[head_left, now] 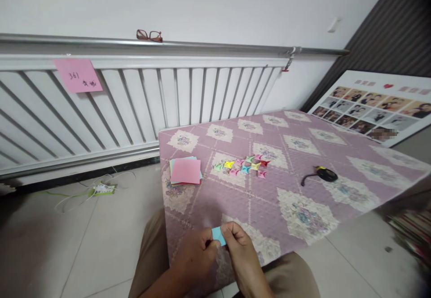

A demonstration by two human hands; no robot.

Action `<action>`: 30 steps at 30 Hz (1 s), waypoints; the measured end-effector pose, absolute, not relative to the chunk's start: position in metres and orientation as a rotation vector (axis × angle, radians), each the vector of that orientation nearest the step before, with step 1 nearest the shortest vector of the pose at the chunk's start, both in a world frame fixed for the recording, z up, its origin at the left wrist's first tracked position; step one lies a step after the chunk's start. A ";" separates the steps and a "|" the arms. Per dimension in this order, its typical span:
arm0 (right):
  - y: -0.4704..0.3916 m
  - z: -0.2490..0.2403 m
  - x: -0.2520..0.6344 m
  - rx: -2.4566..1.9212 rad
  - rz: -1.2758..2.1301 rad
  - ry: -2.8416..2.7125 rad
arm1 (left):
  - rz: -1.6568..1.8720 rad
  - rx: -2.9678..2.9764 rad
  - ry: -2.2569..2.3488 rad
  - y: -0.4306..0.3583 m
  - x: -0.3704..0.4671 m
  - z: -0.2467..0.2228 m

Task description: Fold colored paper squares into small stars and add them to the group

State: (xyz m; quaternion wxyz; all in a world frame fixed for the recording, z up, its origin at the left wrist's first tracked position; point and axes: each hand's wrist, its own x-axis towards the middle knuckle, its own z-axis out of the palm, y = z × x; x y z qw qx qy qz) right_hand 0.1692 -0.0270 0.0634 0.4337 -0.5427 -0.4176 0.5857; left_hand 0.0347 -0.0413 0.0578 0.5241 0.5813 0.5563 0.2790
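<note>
A small folded piece of light blue paper (218, 236) is held up over the near edge of the table. My left hand (198, 253) pinches its left side, and my right hand (239, 246) grips its right side between thumb and fingers. Beyond them, several small folded paper figures (245, 169) in pink, green, yellow, blue and red sit in a cluster on the flowered cloth. To their left lies a stack of coloured square sheets (186, 171), pink on top.
A purple flowered cloth (215, 203) covers the table. At its right lies a black tape measure (326, 174). A photo board (373, 105) leans at the far right. Behind stands a white radiator (182, 91) with a pink note (79, 76); glasses (149, 35) rest on the pipe.
</note>
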 end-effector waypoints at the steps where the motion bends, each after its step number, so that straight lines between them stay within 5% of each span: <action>1: -0.028 0.058 0.168 -1.349 1.485 -1.020 | 0.685 1.372 1.332 -0.042 0.034 0.054; 12: -0.028 0.015 0.182 -1.485 1.554 -1.273 | 0.557 1.151 1.358 -0.055 0.032 0.006; 30: -0.022 -0.009 0.175 -1.517 0.988 -1.953 | 0.174 1.891 1.622 -0.039 0.016 0.008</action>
